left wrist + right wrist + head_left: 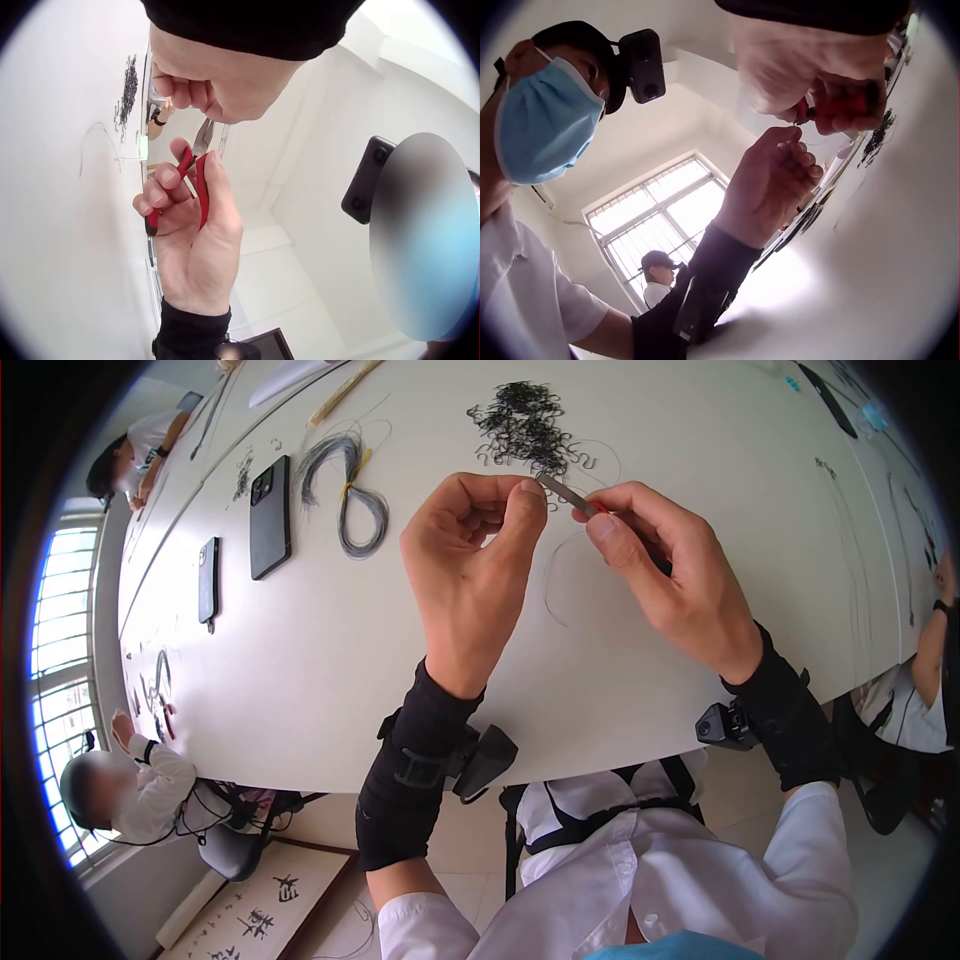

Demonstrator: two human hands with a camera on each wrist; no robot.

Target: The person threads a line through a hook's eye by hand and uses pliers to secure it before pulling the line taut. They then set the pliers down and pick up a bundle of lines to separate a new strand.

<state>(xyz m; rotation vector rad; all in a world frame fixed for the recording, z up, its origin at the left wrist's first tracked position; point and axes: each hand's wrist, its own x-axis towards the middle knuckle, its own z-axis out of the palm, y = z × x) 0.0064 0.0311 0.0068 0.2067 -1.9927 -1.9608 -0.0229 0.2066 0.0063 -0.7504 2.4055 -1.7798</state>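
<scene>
My right hand (670, 570) grips a pair of pliers (202, 191) with red handles, its fingers wrapped around them in the left wrist view. The grey jaws point toward my left hand (470, 550), their tip right at its thumb and index finger. Those two fingers pinch the end of a thin wire at the pliers' tip; the piece between them is mostly hidden. Thin wire (547, 585) curves below the hands in the head view. Beyond both hands lies a heap of small black bent wire hooks (520, 420) on the white table (600, 690).
A grey wire coil (380, 520), tied with yellow, lies left of the heap. Farther left are a large dark phone (270, 520) and a smaller phone (208, 580). Other people sit around the table's edges. Long thin wires (855, 550) lie at the right.
</scene>
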